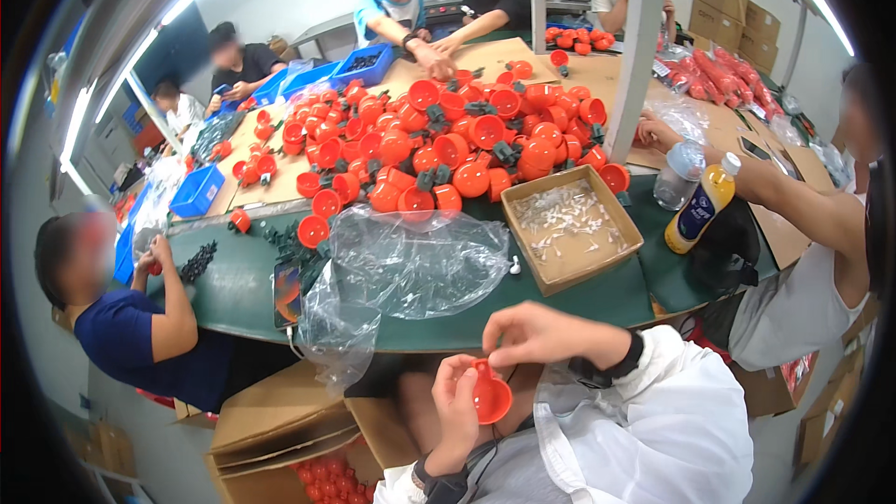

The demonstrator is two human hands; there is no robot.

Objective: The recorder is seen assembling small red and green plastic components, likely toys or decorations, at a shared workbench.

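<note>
Nearest my view is a white sleeve (653,401), on this side of the shallow box (593,271), my landmark. Left of it and nearer me, the left hand (455,413) grips a red cup (493,399) by its side; the right hand (532,334) has its fingertips pinched together at the cup's top, though I can't tell whether they hold anything. I'd judge the cup light, stiff, a bit slippery and not fragile, best held by the outer wall. Across the containers: a blue bin (187,203) far left of the shallow box; a carton (280,401) nearer me with round red pieces (331,481) inside; a blue tray (359,81) of dark parts beyond; the shallow box itself, scattered with small white pieces (560,215); right of it, a clear jug (677,189) and a bottle (700,210) of yellow drink.
</note>
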